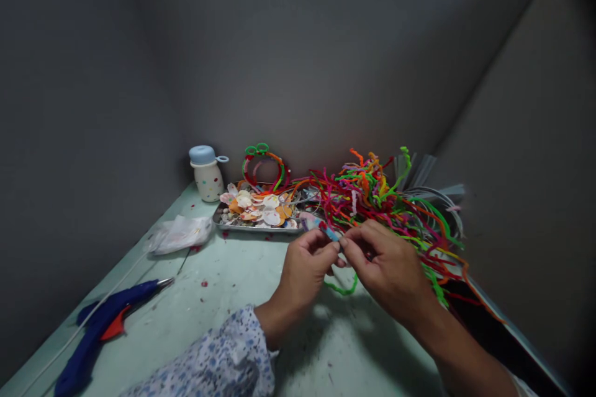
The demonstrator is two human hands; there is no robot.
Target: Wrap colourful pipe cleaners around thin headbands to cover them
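Observation:
Both my hands are raised over the middle of the pale green table (228, 273), their fingertips close together. My left hand (310, 260) pinches a small strip (331, 234) with blue, red and pink parts. The fingers of my right hand (384, 260) are closed on the near end of that same strip. A bright green fuzzy stem (343, 290) curves out below my fingers; whether it is joined to the strip is hidden. Just beyond my hands lies a big tangle of colourful fuzzy stems (372, 183).
A metal tray (261, 229) holds paper cutouts, with a ring of fuzzy stems (263, 170) behind. Further left are a blue-lidded bottle (207, 177), a plastic bag (181, 234) and a blue glue gun (112, 322) with its cord. Clear strips (421, 170) stand at right.

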